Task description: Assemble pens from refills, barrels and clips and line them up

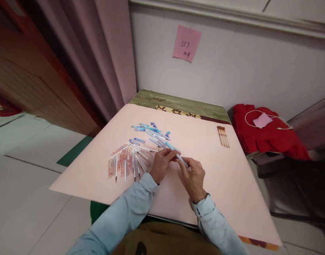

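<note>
While loose pen parts (153, 134) lie near — left hand (162, 163) and right hand (193, 175), both in a pinch on one blue pen (181, 160).

Two-handed pinch at mid-view

Left forearm (117, 221) slants up and rightward from the lower edge; right forearm (219, 225) slants up and leftward, the steeper of the two. Pale blue sleeves (135, 196) on both, reaching nearly to the hands. Left hand (160, 164): thumb and fingers brought together in a pinch, tips toward the right. Right hand (193, 174): thumb side facing left, fingers bent, also pinching. Fingertips of the two near each other, the left set slightly farther out. Some fingers hidden behind the hands. Torso (167, 239), in brown, at the lower middle.
</note>
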`<state>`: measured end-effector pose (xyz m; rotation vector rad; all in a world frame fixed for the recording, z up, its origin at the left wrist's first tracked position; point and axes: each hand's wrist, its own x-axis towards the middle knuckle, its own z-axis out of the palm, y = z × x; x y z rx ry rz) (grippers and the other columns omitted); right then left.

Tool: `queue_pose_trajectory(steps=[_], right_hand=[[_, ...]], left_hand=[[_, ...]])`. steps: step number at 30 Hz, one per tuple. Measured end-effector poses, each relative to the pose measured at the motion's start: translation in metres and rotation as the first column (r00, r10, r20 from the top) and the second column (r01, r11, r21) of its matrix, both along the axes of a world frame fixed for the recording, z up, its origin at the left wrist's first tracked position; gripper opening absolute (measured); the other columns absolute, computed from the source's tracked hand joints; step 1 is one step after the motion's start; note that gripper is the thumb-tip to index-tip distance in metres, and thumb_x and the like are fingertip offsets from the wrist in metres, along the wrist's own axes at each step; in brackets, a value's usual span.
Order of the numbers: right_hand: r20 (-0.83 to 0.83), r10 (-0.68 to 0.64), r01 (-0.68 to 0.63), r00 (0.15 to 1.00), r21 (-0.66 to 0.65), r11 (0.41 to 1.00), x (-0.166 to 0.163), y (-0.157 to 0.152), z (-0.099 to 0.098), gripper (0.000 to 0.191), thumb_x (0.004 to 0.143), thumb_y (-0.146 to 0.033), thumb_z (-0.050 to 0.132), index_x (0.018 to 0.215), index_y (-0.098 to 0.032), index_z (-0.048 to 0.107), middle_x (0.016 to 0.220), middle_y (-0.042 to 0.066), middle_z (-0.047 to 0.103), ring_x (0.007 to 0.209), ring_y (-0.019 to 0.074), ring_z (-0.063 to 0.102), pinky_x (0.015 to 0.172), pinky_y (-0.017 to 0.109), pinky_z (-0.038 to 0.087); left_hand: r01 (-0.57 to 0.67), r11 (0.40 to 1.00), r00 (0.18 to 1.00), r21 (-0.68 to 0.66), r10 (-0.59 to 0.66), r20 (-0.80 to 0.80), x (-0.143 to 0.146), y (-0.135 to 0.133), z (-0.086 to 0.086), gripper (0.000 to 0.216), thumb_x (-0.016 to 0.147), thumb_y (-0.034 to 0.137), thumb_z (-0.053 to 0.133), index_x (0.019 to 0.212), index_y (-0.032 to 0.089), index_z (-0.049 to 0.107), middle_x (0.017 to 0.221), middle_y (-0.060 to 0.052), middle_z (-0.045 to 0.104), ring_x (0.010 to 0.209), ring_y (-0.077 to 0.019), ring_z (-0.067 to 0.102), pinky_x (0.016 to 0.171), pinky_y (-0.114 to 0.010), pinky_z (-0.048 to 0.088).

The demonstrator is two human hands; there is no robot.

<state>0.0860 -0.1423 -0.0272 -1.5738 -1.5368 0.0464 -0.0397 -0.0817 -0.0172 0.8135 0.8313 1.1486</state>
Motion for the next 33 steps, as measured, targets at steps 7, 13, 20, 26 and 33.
queue_pose_trajectory(steps=[7, 13, 20, 26, 33], right_hand=[[-0.034, 0.075, -0.078, 0.997, -0.128, 0.989, -0.001, -0.001, 0.0, 0.027, 0.097, -0.037, 0.051, 0.095, -0.022, 0.072, 0.072, 0.002, 0.071, 0.07, 0.0163, 0.061, 0.07, 0.027, 0.044], [-0.176, 0.178, -0.212, 0.968, -0.198, 0.957, 0.0, 0.0, -0.001, 0.031, 0.098, -0.038, 0.045, 0.086, -0.022, 0.068, 0.064, -0.001, 0.065, 0.062, 0.0138, 0.058, 0.065, 0.025, 0.042], [-0.536, 0.216, -0.383, 0.816, -0.221, 0.897, -0.004, 0.002, -0.002, 0.038, 0.096, -0.049, 0.046, 0.083, -0.019, 0.065, 0.055, -0.004, 0.055, 0.05, 0.0108, 0.05, 0.052, 0.022, 0.041], [-0.178, 0.082, -0.109, 0.981, -0.149, 0.983, -0.002, 0.001, -0.001, 0.028, 0.09, -0.045, 0.061, 0.099, -0.021, 0.071, 0.071, -0.002, 0.067, 0.058, 0.0116, 0.056, 0.06, 0.023, 0.043], [0.074, 0.078, -0.075, 0.994, -0.036, 0.997, 0.008, 0.003, 0.001, 0.023, 0.094, -0.039, 0.058, 0.1, -0.023, 0.072, 0.09, 0.005, 0.074, 0.082, 0.0181, 0.066, 0.079, 0.031, 0.046]], left_hand=[[-0.001, 0.996, 0.993, 0.089, 0.011, -0.121, -0.004, -0.002, 0.011, 0.022, 0.075, 0.037, 0.075, 0.077, 0.016, 0.078, 0.067, -0.004, 0.068, 0.06, -0.0117, 0.054, 0.062, -0.025, 0.043], [0.013, 0.991, 0.982, 0.135, 0.013, -0.19, -0.008, -0.002, 0.015, 0.021, 0.074, 0.038, 0.075, 0.075, 0.017, 0.078, 0.065, -0.002, 0.066, 0.054, -0.0093, 0.046, 0.054, -0.025, 0.035], [0.002, 0.988, 0.979, 0.157, 0.029, -0.2, -0.008, 0.0, 0.006, 0.024, 0.075, 0.04, 0.074, 0.07, 0.016, 0.073, 0.061, -0.001, 0.063, 0.052, -0.009, 0.047, 0.052, -0.023, 0.036], [-0.14, 0.979, 0.971, 0.146, 0.165, -0.171, -0.002, -0.002, 0.005, 0.027, 0.068, 0.038, 0.08, 0.067, 0.016, 0.064, 0.055, 0.003, 0.059, 0.048, -0.008, 0.05, 0.047, -0.02, 0.038], [-0.292, 0.951, 0.953, 0.104, 0.299, -0.054, -0.008, 0.0, 0.004, 0.045, 0.081, 0.054, 0.065, 0.102, 0.014, 0.067, 0.085, -0.009, 0.074, 0.051, -0.0114, 0.062, 0.046, -0.022, 0.046]])
